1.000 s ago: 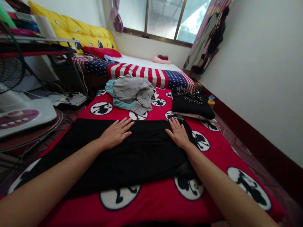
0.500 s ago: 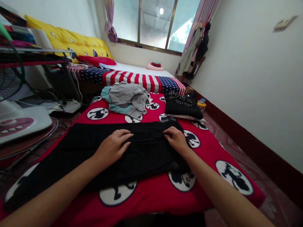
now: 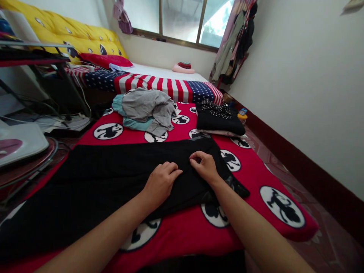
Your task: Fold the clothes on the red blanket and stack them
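A pair of black trousers (image 3: pixel 105 170) lies spread out across the red blanket (image 3: pixel 182 242), its waist end to the right. My left hand (image 3: pixel 162 181) rests on the middle of the cloth with its fingers curled together at the fabric. Closer to the waist, my right hand (image 3: pixel 205 166) pinches the same cloth between thumb and fingers. The fingertips of both hands are partly hidden.
Behind the trousers sits a loose heap of grey and teal clothes (image 3: pixel 150 108). A folded black stack (image 3: pixel 218 121) lies at the back right. Beyond is a bed with a flag-patterned cover (image 3: pixel 153 81). A fan base (image 3: pixel 19 144) stands at the left.
My left hand has slid right along the trousers and its fingers have drawn together. My right hand has stayed near the waist, its fingers now more closed. The camera view has tilted down.
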### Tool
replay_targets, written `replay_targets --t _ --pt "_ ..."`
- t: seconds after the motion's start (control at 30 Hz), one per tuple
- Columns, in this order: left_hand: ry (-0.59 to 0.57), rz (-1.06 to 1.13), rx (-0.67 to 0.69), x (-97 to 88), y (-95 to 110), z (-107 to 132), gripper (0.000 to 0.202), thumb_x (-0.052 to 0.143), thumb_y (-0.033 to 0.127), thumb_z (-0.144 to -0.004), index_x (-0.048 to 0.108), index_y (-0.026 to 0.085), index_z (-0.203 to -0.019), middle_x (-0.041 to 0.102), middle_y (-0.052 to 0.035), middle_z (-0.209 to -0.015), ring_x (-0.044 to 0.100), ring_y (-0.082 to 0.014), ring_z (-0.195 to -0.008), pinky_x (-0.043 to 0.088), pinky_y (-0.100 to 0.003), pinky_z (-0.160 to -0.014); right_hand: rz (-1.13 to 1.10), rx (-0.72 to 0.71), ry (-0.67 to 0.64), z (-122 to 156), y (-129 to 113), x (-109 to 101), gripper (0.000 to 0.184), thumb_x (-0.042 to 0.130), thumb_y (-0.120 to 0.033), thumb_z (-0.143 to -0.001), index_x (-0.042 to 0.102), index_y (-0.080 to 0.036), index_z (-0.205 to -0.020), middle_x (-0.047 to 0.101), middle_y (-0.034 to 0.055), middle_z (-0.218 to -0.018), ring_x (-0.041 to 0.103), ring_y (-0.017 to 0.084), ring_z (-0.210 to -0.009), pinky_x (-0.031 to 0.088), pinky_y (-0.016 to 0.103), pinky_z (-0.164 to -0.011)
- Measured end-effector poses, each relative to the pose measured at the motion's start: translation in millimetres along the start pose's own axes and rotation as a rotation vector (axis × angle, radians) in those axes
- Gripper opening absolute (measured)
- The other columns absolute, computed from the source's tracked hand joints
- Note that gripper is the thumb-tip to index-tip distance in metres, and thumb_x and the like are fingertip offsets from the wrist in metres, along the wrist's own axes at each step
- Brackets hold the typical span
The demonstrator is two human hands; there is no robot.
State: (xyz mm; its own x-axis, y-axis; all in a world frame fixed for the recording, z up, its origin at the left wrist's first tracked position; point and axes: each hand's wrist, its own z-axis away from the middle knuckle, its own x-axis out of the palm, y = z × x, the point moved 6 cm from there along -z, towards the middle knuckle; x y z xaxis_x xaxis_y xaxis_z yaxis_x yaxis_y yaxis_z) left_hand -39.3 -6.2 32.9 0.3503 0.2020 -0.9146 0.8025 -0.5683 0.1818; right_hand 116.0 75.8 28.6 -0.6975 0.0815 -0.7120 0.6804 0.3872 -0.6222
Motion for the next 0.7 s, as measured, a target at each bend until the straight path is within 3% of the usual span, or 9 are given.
replay_targets --t 0.13,0.23,0.33,0.4,0.47,0.53,0.63,0.7 --pt "-0.019 -0.038 0.011 -2.0 5 1 0.037 0.043 0.009 -0.09 0.067 0.02 -0.115 0.065 -0.009 -0.109 0.057 -0.0235 -0.098 0.048 -0.039 -0.079 0.056 0.072 -0.043 1 4 2 0.01 0.058 -0.023 -0.077 0.068 -0.023 -0.078 0.068 -0.0018 -0.073 0.062 0.015 -0.065 0.046 0.026 -0.063" --pt "-0.044 0.083 -0.021 -16.0 -3 -5 0.028 0.049 0.017 -0.09 0.07 0.024 -0.108 0.068 -0.0056 -0.105 0.06 -0.0212 -0.096 0.048 -0.036 -0.08 0.133 0.077 -0.088 -1 -6 -3 0.015 0.056 -0.018 -0.074 0.068 -0.024 -0.082 0.069 -0.0013 -0.079 0.063 0.016 -0.07 0.047 0.026 -0.063" --pt "-0.008 0.229 -0.133 -37.9 -32 -10 0.027 0.048 0.037 -0.094 0.072 0.028 -0.103 0.069 -0.0016 -0.106 0.064 -0.0182 -0.096 0.049 -0.032 -0.085 0.201 -0.013 0.002 -8 -26 -13 0.027 0.055 -0.021 -0.079 0.069 -0.024 -0.102 0.07 0.0028 -0.104 0.064 0.018 -0.094 0.049 0.028 -0.082" --pt "0.037 0.189 -0.224 -47.6 -61 -5 0.039 0.043 0.047 -0.094 0.066 0.029 -0.119 0.066 -0.0026 -0.121 0.063 -0.0209 -0.107 0.048 -0.034 -0.094 0.266 -0.089 0.003 -14 -32 -11 0.042 0.052 -0.033 -0.088 0.059 -0.021 -0.127 0.06 0.0068 -0.131 0.053 0.021 -0.122 0.041 0.034 -0.103" --pt "0.012 0.007 -0.298 -46.3 -94 8 0.054 0.041 0.052 -0.092 0.05 0.027 -0.139 0.054 -0.0073 -0.14 0.055 -0.0298 -0.123 0.042 -0.045 -0.104 0.364 -0.101 -0.134 -21 -20 -1 0.062 0.045 -0.049 -0.093 0.038 -0.019 -0.147 0.037 0.0092 -0.154 0.029 0.023 -0.143 0.025 0.043 -0.116" --pt "-0.06 -0.169 -0.361 -37.7 -126 28 0.057 0.04 0.052 -0.091 0.049 0.027 -0.141 0.045 -0.0105 -0.149 0.039 -0.04 -0.137 0.034 -0.058 -0.107 0.457 -0.031 -0.3 -26 9 4 0.075 0.035 -0.06 -0.094 0.02 -0.018 -0.154 0.015 0.0091 -0.162 0.008 0.024 -0.15 0.014 0.051 -0.118" --pt "-0.154 -0.236 -0.353 -26.7 -160 55 0.055 0.034 0.05 -0.094 0.05 0.023 -0.14 0.036 -0.01 -0.155 0.026 -0.0416 -0.143 0.029 -0.061 -0.109 0.526 0.075 -0.437 -35 47 -11 0.078 0.03 -0.062 -0.095 0.01 -0.018 -0.156 0.001 0.0078 -0.163 -0.001 0.022 -0.15 0.01 0.052 -0.119" --pt "-0.147 -0.221 -0.327 -29.3 -169 63 0.053 0.034 0.051 -0.094 0.057 0.024 -0.133 0.042 -0.0083 -0.152 0.03 -0.0408 -0.142 0.031 -0.062 -0.108 0.548 0.121 -0.52 -39 57 -27 0.079 0.035 -0.061 -0.095 0.012 -0.016 -0.155 0.002 0.0095 -0.163 0.002 0.023 -0.15 0.01 0.052 -0.118"
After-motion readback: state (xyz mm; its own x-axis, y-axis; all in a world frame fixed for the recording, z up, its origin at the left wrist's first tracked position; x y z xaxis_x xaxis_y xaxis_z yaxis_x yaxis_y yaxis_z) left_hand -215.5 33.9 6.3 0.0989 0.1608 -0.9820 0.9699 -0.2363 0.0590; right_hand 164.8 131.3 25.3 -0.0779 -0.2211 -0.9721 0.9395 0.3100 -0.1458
